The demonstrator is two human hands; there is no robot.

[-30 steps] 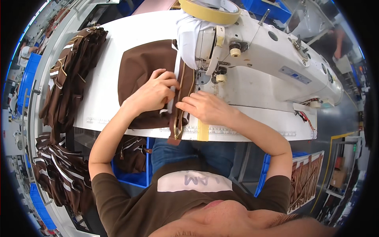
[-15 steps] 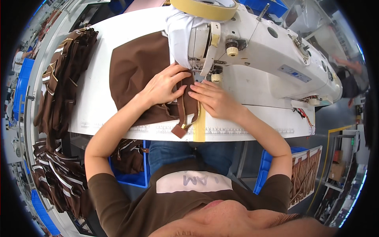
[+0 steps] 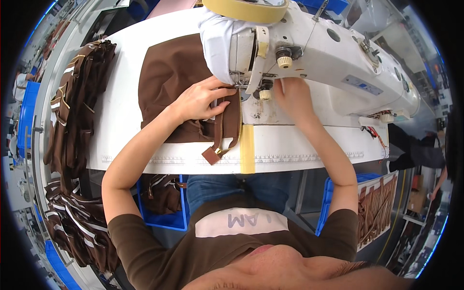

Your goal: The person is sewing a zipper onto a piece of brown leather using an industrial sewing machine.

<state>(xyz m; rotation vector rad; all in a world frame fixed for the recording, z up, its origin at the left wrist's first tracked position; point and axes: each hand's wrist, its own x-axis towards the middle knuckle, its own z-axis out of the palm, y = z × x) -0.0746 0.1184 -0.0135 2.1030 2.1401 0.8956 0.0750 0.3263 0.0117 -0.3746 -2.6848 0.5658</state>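
Note:
My left hand (image 3: pixel 203 101) rests on a brown fabric piece (image 3: pixel 162 72) at the sewing machine's presser foot (image 3: pixel 239 87), fingers apart and bent on the cloth. A gold zipper (image 3: pixel 240 118) runs along the fabric's right side toward me, ending in a brown square tab (image 3: pixel 211 155). My right hand (image 3: pixel 290 94) is right of the needle, beneath the machine arm (image 3: pixel 319 63), its fingertips partly hidden. A white cloth (image 3: pixel 215 43) hangs over the machine head, below a yellow tape roll (image 3: pixel 244 9).
Brown piece stacks (image 3: pixel 77 106) line the table's (image 3: pixel 121 145) left. A blue bin of brown items (image 3: pixel 159 224) is below. Another blue bin (image 3: pixel 323 203) and a rack of brown strips (image 3: pixel 374 208) stand right. A co-worker in dark clothes (image 3: pixel 420 152) is beyond the table's right end.
My right hand has moved off the zipper, up and right beside the needle area. My left hand has moved forward toward the presser foot. The co-worker at right has shifted down the frame.

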